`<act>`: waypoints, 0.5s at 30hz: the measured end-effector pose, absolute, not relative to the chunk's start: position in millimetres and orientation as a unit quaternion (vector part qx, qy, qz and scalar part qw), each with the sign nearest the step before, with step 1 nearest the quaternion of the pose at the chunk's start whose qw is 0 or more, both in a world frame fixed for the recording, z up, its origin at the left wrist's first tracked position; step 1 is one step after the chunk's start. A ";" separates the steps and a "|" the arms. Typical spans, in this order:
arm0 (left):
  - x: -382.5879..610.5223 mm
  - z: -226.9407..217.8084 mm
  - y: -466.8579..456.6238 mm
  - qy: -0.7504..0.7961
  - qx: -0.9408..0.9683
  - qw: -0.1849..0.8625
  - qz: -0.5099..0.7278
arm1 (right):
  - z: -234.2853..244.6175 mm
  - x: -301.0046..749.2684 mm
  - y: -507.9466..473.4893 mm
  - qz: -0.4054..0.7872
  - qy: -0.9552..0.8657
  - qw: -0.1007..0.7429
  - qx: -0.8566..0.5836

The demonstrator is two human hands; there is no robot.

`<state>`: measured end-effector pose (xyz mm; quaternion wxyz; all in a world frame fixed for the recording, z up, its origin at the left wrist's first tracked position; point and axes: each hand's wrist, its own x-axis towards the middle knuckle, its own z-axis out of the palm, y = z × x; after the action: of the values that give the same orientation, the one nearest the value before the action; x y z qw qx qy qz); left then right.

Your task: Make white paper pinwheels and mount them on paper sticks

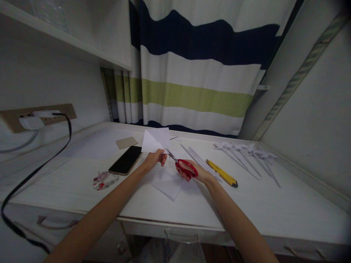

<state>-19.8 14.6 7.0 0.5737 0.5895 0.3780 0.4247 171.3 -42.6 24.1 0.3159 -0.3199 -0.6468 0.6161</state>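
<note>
My left hand [155, 159] pinches the lower edge of a folded white paper sheet [156, 140], holding it up above the desk. My right hand [196, 173] is closed in the red handles of a pair of scissors [184, 166]; the blades point up and left and meet the paper's lower right edge. More white paper [168, 186] lies flat on the desk under both hands.
On the white desk [274, 208] lie a black phone [126, 160], a tan card [126, 142], a small trinket [104, 180], rolled white paper sticks [199, 159], a yellow utility knife [222, 173] and several paper pinwheels [249, 153]. A striped curtain [197, 73] hangs behind. A black cable [41, 164] runs from the wall socket.
</note>
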 end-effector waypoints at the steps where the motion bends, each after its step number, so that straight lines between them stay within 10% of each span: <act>1: -19.7 7.0 14.9 0.379 0.590 0.573 0.424 | 23.6 171.0 -42.6 0.617 -0.647 0.315 -0.319; 15: -19.3 10.1 12.0 0.377 0.591 0.568 0.432 | 21.8 165.2 -45.9 0.625 -0.647 0.316 -0.303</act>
<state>-19.3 12.0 10.1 0.5675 0.5912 0.3767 0.4318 165.2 -45.9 21.8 0.3158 -0.3031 -0.6467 0.6247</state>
